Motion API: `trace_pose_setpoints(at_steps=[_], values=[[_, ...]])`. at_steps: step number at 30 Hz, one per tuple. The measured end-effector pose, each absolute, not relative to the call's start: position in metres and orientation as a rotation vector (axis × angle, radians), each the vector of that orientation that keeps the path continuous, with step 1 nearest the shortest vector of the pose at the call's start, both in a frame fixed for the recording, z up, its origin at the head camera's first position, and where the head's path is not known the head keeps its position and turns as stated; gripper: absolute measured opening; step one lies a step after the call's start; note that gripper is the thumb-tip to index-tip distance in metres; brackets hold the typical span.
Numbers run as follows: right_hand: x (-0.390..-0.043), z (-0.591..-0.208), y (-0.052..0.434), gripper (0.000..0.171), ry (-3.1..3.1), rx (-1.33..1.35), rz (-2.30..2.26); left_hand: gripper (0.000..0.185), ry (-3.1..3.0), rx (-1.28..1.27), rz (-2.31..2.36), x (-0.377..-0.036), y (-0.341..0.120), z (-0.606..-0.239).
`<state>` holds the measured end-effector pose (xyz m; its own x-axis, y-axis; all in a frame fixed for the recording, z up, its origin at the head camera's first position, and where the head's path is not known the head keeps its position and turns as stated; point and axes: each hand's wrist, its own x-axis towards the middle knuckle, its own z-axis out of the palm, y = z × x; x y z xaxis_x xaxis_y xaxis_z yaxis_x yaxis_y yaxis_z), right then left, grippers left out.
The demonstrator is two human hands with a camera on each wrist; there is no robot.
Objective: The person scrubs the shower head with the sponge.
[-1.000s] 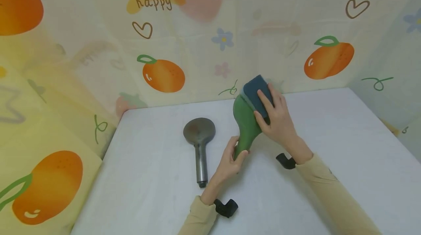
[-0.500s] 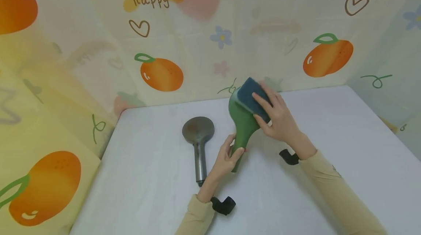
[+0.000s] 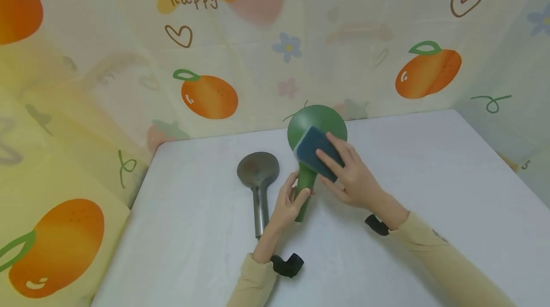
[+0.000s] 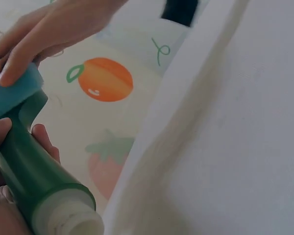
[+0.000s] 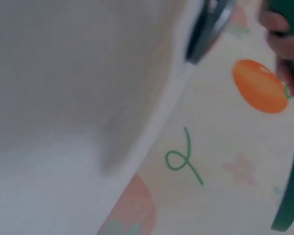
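Note:
In the head view a green shower head [image 3: 317, 118] is held up over the table, its round head away from the person. My left hand [image 3: 287, 204] grips its handle, which ends in a white threaded tip [image 4: 71, 218] in the left wrist view. A blue sponge [image 3: 317, 152] lies against the shower head where head and handle meet. My right hand [image 3: 354, 178] holds that sponge, thumb at its near edge and fingers over its top. Fingers of the left hand [image 5: 284, 44] and the green rim show at the right wrist view's edge.
A grey metallic shower head [image 3: 259, 171] lies on the white table [image 3: 185, 230], left of the hands. Behind the table hangs a backdrop [image 3: 240, 49] printed with oranges. Each wrist carries a black strap mount [image 3: 288, 265].
The sponge and right hand have slid down and left, from the head toward the handle. The green shower head has turned its round face more to view and shifted left with the left hand.

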<state>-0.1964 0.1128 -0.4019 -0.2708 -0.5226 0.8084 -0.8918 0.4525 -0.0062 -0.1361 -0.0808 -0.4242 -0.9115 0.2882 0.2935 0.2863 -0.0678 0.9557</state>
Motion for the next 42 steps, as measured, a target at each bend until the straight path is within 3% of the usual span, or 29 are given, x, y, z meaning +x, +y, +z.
trace_pose_setpoints(at_steps=[5, 13, 17, 30, 42], values=[[-0.202, -0.401, 0.116, 0.045, -1.875, 1.348, 0.564, 0.045, 2.104, 0.695, 2.239, -0.144, -0.083, -0.438], [-0.230, -0.369, 0.124, 0.052, -2.160, 0.833, 0.856, 0.038, 2.108, 0.691, 2.195, -0.137, -0.082, -0.424], [-0.227, -0.365, 0.123, 0.053, -2.202, 0.724, 0.852, 0.038, 2.098, 0.694, 2.193, -0.139, -0.081, -0.429], [-0.188, -0.398, 0.103, 0.048, -1.932, 1.266, 0.555, 0.044, 2.028, 0.637, 2.285, -0.147, -0.089, -0.438], [-0.221, -0.375, 0.123, 0.057, -2.032, 0.719, 1.050, 0.042, 1.872, 0.686, 2.374, -0.148, -0.090, -0.445]])
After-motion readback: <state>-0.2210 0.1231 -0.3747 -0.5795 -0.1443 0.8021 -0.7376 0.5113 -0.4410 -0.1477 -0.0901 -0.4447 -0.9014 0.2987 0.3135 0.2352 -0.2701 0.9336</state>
